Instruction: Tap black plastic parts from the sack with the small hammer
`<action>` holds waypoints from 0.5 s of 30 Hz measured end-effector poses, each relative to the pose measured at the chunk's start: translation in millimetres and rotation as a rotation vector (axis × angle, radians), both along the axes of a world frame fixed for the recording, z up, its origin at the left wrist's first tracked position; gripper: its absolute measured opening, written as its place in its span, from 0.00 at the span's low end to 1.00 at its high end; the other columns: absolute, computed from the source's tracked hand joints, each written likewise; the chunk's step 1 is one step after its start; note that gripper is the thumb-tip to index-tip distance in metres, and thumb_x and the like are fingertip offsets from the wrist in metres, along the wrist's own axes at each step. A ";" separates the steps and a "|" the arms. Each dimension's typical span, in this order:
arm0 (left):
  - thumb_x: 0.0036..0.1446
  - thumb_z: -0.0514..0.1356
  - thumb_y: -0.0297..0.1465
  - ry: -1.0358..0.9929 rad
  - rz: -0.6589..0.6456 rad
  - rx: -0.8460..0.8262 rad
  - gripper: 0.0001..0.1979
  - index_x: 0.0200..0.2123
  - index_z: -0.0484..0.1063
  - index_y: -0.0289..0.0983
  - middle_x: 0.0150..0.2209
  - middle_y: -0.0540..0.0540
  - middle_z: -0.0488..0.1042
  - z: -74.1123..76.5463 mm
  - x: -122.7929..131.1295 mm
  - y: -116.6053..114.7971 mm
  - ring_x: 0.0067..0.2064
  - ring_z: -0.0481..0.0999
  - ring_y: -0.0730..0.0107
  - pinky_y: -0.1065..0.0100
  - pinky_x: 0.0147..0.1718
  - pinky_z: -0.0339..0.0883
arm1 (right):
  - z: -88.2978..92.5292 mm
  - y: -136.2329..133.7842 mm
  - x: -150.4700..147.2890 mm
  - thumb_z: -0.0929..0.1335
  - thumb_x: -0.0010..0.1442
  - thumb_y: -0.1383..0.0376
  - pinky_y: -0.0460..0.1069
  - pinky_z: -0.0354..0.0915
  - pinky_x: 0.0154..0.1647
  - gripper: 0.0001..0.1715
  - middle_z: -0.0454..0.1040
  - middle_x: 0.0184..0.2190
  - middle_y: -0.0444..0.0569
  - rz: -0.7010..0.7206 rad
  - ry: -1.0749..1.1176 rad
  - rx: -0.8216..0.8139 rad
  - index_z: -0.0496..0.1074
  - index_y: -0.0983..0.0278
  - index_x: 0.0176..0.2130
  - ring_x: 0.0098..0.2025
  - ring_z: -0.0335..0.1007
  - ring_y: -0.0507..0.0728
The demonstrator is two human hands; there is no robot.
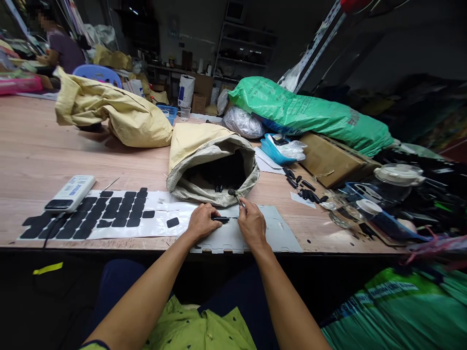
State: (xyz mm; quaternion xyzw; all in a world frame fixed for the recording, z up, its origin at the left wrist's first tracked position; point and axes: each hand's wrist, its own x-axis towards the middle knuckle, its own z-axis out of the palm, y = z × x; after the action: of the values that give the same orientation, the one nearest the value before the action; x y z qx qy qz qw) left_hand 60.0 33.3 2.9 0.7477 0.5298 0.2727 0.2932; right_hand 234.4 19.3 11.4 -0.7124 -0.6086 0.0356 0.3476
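My left hand (203, 222) is closed on a small black cylindrical part (221, 219), low over a grey mat (273, 226) at the table's front edge. Close on its right, my right hand (251, 221) grips a slim metal tool (238, 198) with a dark, rounded upper end. A thin tip shows between the hands, by the black part's right end. Just behind them lies a cream sack (197, 141) with its mouth open towards me; its inside is dark, with a few black pieces near the lip.
Black squares (122, 209) on white sheets and a white device (75, 192) lie left. Loose black parts (310, 194), a cardboard box (333, 160), a green sack (302, 109) and a clear jar (397, 177) stand right. Another yellow sack (127, 119) lies behind. A person (63, 46) sits far left.
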 end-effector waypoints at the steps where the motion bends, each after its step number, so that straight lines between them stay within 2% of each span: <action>1: 0.47 0.68 0.31 -0.003 -0.003 -0.001 0.06 0.33 0.80 0.41 0.35 0.49 0.75 0.3 -0.2 -0.4 0.41 0.71 0.63 0.65 0.39 0.65 | -4.1 4.8 0.6 0.61 0.62 0.67 0.50 0.64 0.43 0.22 0.76 0.43 0.52 -0.011 -0.024 -0.015 0.74 0.62 0.53 0.43 0.70 0.57; 5: 0.47 0.68 0.31 -0.015 -0.013 0.009 0.06 0.32 0.80 0.40 0.34 0.49 0.75 1.5 -1.3 1.1 0.40 0.70 0.64 0.65 0.38 0.64 | -20.3 7.9 -5.2 0.61 0.64 0.68 0.49 0.60 0.39 0.22 0.74 0.39 0.52 -0.064 -0.205 -0.066 0.73 0.62 0.54 0.40 0.67 0.57; 9: 0.46 0.69 0.32 -0.015 -0.062 0.003 0.07 0.32 0.80 0.40 0.34 0.49 0.75 6.6 -3.8 -2.8 0.40 0.70 0.63 0.64 0.39 0.65 | -26.1 2.7 -12.5 0.60 0.66 0.68 0.49 0.56 0.37 0.22 0.72 0.38 0.52 -0.105 -0.364 -0.043 0.72 0.62 0.56 0.39 0.65 0.57; 12: 0.46 0.70 0.31 -0.027 -0.164 0.058 0.08 0.32 0.80 0.41 0.38 0.47 0.74 11.1 -8.4 -26.2 0.43 0.70 0.61 0.61 0.44 0.65 | -26.2 2.5 -12.8 0.60 0.65 0.69 0.49 0.55 0.36 0.21 0.72 0.37 0.52 -0.104 -0.397 -0.036 0.72 0.62 0.55 0.37 0.64 0.56; 15: 0.44 0.70 0.29 -0.032 -0.296 0.153 0.09 0.33 0.79 0.41 0.50 0.44 0.72 9.2 -16.7 -65.4 0.53 0.69 0.55 0.56 0.53 0.63 | -26.6 3.4 -11.7 0.61 0.65 0.69 0.50 0.55 0.35 0.21 0.72 0.38 0.52 -0.108 -0.413 -0.037 0.71 0.62 0.55 0.38 0.64 0.57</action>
State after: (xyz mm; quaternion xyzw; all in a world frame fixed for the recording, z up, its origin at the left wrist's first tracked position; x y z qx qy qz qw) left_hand 43.3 -32.1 12.2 0.8332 0.3868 0.2781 0.2808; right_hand 222.7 22.7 -15.2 -0.7426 -0.6270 -0.1187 0.2035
